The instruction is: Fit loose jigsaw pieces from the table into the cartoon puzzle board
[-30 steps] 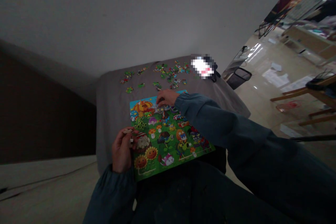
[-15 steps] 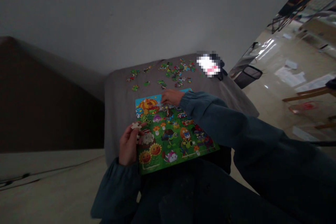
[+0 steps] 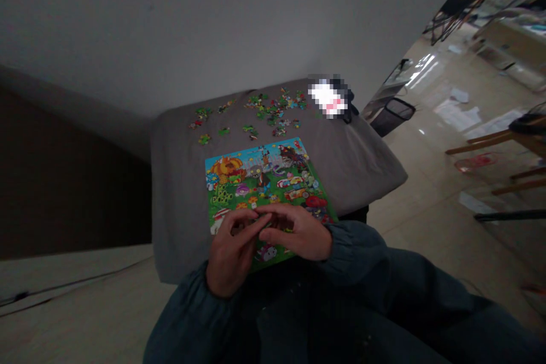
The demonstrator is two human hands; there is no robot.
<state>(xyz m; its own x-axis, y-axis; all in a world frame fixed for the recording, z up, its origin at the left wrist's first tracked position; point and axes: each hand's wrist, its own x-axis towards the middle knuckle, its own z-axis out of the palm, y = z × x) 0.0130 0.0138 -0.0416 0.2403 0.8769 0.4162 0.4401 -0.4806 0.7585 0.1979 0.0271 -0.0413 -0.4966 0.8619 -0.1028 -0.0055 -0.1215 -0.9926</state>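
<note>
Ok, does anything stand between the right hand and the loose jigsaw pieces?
Nothing visible stands in the way; only the flat cartoon puzzle board and some of the grey cloth lie between the right hand and the loose jigsaw pieces.

Head-worn view; faces forward, down; hands (image 3: 309, 232) near, wall (image 3: 239, 28) beyond.

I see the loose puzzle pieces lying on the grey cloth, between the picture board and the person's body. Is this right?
No: the head view shows the loose puzzle pieces on the grey cloth, but beyond the far edge of the picture board.
</note>
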